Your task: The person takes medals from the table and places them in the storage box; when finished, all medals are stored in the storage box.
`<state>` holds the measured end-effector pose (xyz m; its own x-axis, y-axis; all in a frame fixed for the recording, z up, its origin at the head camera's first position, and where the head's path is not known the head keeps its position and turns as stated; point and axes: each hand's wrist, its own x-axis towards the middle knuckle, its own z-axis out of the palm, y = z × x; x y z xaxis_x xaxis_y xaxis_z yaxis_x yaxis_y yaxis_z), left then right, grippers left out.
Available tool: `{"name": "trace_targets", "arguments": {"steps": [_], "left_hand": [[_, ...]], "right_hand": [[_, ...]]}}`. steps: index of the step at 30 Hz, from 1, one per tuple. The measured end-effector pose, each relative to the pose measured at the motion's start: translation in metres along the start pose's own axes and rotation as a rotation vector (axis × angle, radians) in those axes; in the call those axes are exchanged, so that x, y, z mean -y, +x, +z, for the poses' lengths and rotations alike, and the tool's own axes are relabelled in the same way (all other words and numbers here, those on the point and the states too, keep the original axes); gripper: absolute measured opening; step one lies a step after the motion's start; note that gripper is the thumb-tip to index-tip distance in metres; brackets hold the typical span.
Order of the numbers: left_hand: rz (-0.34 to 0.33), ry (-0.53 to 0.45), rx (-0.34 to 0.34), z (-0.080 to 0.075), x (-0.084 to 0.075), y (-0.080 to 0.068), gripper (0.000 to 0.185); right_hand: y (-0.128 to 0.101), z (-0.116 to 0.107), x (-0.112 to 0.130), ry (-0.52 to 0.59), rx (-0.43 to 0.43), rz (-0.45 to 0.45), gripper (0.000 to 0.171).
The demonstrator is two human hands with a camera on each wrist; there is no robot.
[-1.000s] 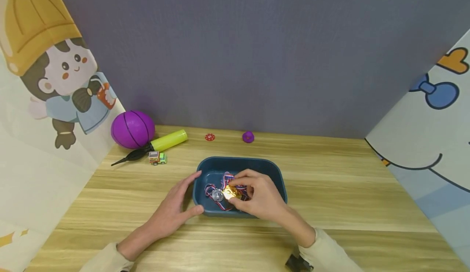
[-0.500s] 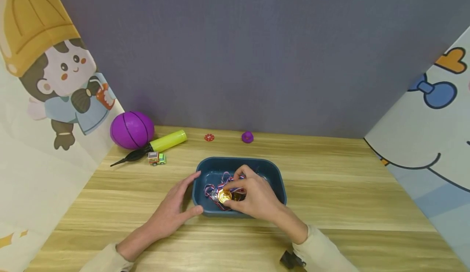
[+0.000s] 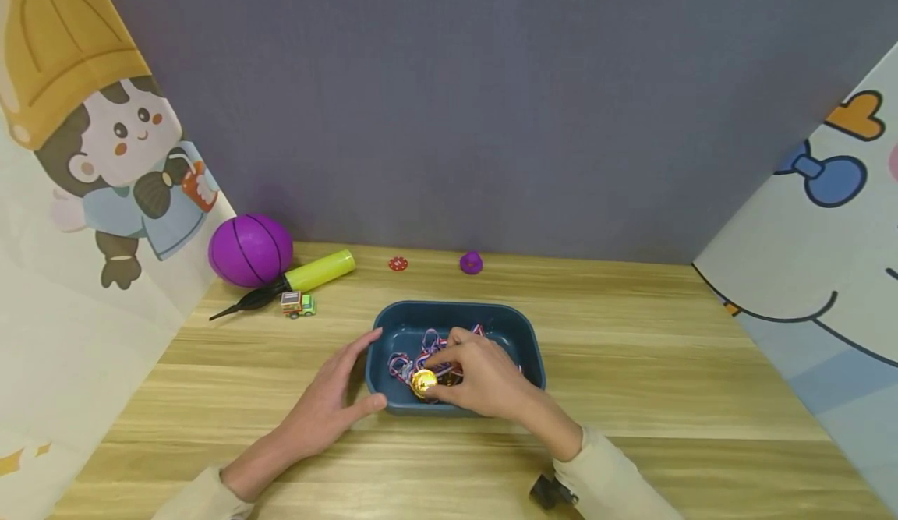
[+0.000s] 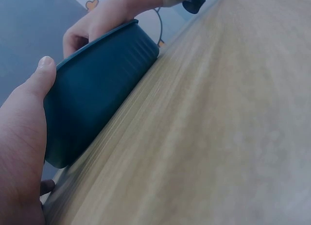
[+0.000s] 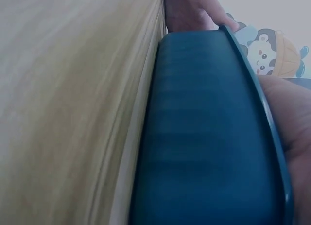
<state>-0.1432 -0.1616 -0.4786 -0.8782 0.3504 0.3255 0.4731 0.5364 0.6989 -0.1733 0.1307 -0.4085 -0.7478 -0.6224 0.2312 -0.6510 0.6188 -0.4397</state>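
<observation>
A dark blue tub [image 3: 519, 325] [image 4: 97, 98] [image 5: 204, 137] sits on the wooden table [image 3: 631, 348]. Inside it lie medals with red, white and blue ribbons [image 3: 407, 360]. My right hand [image 3: 484, 380] reaches into the tub and pinches a gold medal [image 3: 424, 383] near the front wall. My left hand [image 3: 337, 403] rests against the tub's left end, thumb [image 4: 41, 74] on the front corner and fingers along the side, straight. In the right wrist view only the tub's outer wall and the edges of both hands show.
At the back left lie a purple ball [image 3: 250, 249], a yellow and black pump [image 3: 295, 280] and a small toy truck [image 3: 298, 303]. A red disc [image 3: 397, 263] and a purple knob [image 3: 471, 263] sit by the grey back wall. Cartoon panels close both sides.
My right hand has carried the gold medal left and down toward the tub's front wall, covering the silver medal. The left hand has stayed on the tub.
</observation>
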Motion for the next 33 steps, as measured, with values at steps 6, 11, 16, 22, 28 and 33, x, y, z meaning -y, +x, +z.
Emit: {"name": "trace_targets", "arguments": {"steps": [6,11,16,22,28,33], "left_hand": [[0.009,0.000,0.000,0.002,0.000,0.001,0.091],[0.013,0.002,-0.005,0.002,-0.001,0.001,0.091],[0.007,0.015,-0.011,0.001,0.000,0.000,0.092],[0.019,0.028,-0.017,0.001,0.004,-0.001,0.092],[0.041,-0.022,-0.033,0.001,0.006,-0.002,0.088],[0.052,-0.107,-0.117,0.000,0.003,0.002,0.065]], "right_hand": [[-0.008,-0.007,-0.002,-0.025,-0.051,0.001,0.029],[-0.016,-0.012,-0.003,0.003,-0.113,0.000,0.022],[-0.026,-0.014,-0.008,0.050,-0.213,0.000,0.019],[-0.039,-0.020,-0.021,0.043,-0.369,-0.041,0.018],[-0.060,-0.035,-0.041,0.022,-0.467,-0.027,0.020],[-0.079,-0.046,-0.060,-0.015,-0.502,0.016,0.021]]}}
